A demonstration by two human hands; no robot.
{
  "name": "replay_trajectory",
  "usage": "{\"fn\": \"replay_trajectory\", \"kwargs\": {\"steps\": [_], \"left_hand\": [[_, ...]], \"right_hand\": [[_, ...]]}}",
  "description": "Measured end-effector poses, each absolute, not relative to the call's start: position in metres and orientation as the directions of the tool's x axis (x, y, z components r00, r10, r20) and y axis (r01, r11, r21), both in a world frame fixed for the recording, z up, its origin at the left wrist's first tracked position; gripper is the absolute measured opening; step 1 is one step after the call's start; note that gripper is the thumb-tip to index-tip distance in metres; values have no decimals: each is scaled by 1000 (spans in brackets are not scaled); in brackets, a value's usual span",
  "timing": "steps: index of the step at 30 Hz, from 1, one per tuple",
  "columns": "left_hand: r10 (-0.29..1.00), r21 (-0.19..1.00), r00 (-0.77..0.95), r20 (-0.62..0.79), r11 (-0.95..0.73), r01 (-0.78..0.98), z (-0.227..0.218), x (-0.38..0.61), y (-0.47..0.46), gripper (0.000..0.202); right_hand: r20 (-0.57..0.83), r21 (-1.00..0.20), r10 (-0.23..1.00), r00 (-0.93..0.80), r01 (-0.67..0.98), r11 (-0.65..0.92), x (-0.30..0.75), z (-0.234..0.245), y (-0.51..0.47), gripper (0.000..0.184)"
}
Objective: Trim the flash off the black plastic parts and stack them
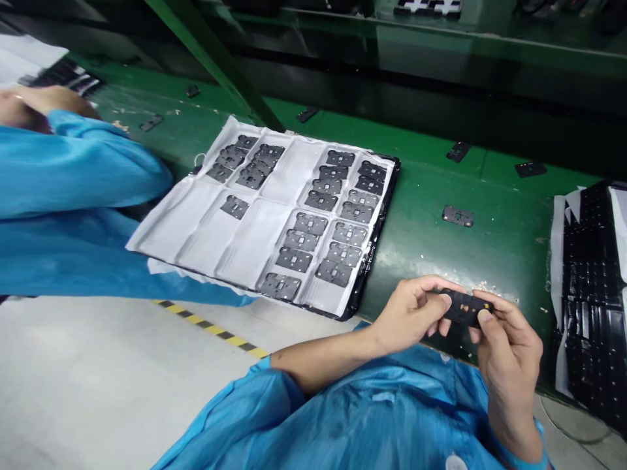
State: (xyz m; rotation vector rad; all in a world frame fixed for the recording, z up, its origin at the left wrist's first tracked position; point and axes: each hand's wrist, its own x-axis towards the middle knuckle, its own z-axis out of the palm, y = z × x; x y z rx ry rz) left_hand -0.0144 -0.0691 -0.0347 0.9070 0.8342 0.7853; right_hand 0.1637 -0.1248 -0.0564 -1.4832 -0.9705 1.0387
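Note:
Between both my hands is a small black plastic plate (463, 309) with cut-outs and copper-coloured spots. My left hand (416, 310) pinches its left end between thumb and fingers. At the other end, my right hand (507, 336) grips it the same way, thumb on top. It is held above the front edge of the green bench. To the left lies a compartment tray lined with white sheet (245, 241), in which several similar black plates (294, 259) rest. A single loose plate (458, 215) lies flat on the bench beyond my hands.
More dark pieces (458, 151) lie along the back of the green bench (411, 248). A black tray (595, 294) with white sheet edges stands at the right. A co-worker's blue sleeve (78, 166) reaches in from the left. A green post (215, 59) rises behind the lined tray.

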Motion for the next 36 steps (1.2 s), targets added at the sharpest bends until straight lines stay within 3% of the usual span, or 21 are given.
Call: {"fn": "replay_trajectory", "kwargs": {"steps": [9, 20, 36], "left_hand": [[878, 909, 404, -256, 361, -208, -34, -11, -69, 43], [885, 916, 393, -249, 347, -202, -36, -13, -70, 43], [940, 980, 340, 15, 54, -192, -41, -15, -80, 26]], "right_hand": [[-149, -989, 912, 383, -53, -139, 153, -56, -117, 22], [-82, -985, 937, 341, 117, -128, 154, -53, -120, 22], [-118, -976, 932, 342, 133, -172, 157, -54, -119, 25]]}}
